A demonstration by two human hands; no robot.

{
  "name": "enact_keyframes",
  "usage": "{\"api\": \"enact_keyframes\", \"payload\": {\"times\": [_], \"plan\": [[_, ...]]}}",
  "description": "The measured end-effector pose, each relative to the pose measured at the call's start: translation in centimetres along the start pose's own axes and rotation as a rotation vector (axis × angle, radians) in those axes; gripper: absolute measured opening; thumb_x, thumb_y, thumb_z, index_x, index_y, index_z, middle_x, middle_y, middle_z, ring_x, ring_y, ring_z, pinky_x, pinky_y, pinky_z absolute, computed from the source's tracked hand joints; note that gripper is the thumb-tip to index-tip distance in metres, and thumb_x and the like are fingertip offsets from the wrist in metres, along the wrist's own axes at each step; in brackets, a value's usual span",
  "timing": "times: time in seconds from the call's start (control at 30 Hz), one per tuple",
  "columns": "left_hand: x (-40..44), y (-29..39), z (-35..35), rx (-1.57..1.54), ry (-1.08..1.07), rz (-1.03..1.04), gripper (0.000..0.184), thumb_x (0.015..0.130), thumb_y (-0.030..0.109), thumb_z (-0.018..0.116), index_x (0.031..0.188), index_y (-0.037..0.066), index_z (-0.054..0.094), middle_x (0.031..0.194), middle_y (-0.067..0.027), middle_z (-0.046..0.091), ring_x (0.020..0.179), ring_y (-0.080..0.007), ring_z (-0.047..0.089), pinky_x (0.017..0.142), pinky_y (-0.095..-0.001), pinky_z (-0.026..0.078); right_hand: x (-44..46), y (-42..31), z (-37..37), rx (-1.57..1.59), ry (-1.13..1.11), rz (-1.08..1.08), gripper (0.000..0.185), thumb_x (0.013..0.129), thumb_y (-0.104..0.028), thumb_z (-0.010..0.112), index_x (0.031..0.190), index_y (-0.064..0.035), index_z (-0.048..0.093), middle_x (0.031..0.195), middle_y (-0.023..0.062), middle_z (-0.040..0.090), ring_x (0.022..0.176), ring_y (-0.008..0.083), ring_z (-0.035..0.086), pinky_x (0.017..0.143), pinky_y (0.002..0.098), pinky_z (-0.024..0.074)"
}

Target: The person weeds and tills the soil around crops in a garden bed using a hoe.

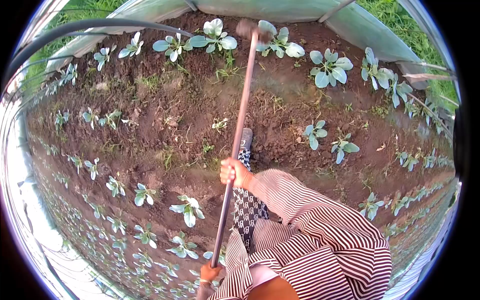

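A long-handled hoe point(243, 107) slants up the middle of the view. Its head point(254, 31) is blurred by motion and overlaps a leafy seedling point(281, 42) in the far row; whether it touches the soil I cannot tell. My right hand point(236, 172) is wrapped round the shaft about halfway down. Near the butt end, low in the view, my left hand point(210, 271) grips the same shaft, partly hidden by the striped sleeve.
Rows of young broad-leaved plants run across the brown soil point(280, 120), with small weeds between them. One shoe point(246, 139) stands on the soil beside the shaft. Plastic sheeting point(280, 10) borders the bed at the far side, and a dark hose point(100, 23) arches at upper left.
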State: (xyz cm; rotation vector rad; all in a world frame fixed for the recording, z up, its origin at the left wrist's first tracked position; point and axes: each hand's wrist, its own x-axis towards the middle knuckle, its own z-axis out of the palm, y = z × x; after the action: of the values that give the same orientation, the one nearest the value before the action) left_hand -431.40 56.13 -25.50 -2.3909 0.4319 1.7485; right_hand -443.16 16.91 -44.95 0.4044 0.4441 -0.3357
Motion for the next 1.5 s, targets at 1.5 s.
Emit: {"api": "enact_keyframes", "payload": {"times": [1.5], "plan": [[11.1,18.8,3.4,0.147,0.392,0.106,0.039,0.076,0.038,0.065,0.075,0.001,0.053,0.065,-0.0231,0.059,0.067,-0.0425,0.06,0.059,-0.0489,0.045,7.0,-12.3,-0.3,-0.364,0.549,-0.357,0.018,0.077,-0.014,0.057,0.067,-0.0114,0.042,0.046,-0.0069,0.029,0.035,0.0069,0.03,0.035,0.0264,0.0266]]}}
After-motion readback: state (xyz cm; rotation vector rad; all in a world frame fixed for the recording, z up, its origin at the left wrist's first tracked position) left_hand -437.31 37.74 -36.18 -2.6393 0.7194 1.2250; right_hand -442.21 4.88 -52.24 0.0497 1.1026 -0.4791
